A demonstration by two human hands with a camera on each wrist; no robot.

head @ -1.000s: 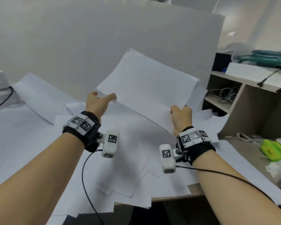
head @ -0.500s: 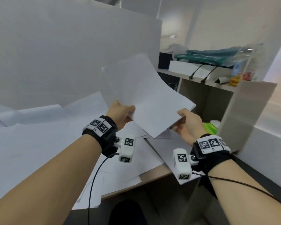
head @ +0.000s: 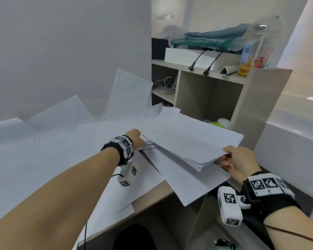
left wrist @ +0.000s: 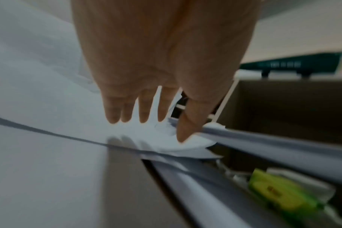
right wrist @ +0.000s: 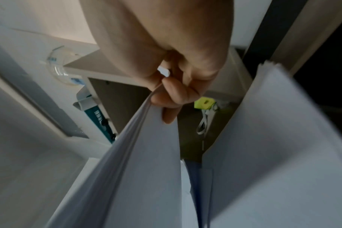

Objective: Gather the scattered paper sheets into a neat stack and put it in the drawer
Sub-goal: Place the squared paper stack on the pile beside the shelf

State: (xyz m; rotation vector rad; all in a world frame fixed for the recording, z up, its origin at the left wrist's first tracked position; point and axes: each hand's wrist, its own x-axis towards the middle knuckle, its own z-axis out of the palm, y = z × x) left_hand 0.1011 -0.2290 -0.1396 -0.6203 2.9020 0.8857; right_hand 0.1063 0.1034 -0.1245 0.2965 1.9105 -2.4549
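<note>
A stack of white paper sheets (head: 192,143) lies almost flat above the desk's right corner. My right hand (head: 228,156) pinches its near right corner between thumb and curled fingers, seen close in the right wrist view (right wrist: 162,92) on the stack (right wrist: 146,154). My left hand (head: 136,138) is at the stack's left corner. In the left wrist view that hand (left wrist: 172,128) has straight, spread fingers over the desk paper, with its thumb against the stack's edge (left wrist: 283,145). Several loose sheets (head: 52,150) cover the desk. No drawer shows plainly.
One sheet (head: 192,184) hangs over the desk edge (head: 152,197) under the stack. A beige shelf unit (head: 206,98) stands at the right, holding cables and a green pack (head: 215,123). A grey partition closes off the back.
The view has swung right. The stack, held up tilted in both hands before, has come down nearly flat over the desk's right corner. My left hand has loosened its hold and straightened its fingers.
</note>
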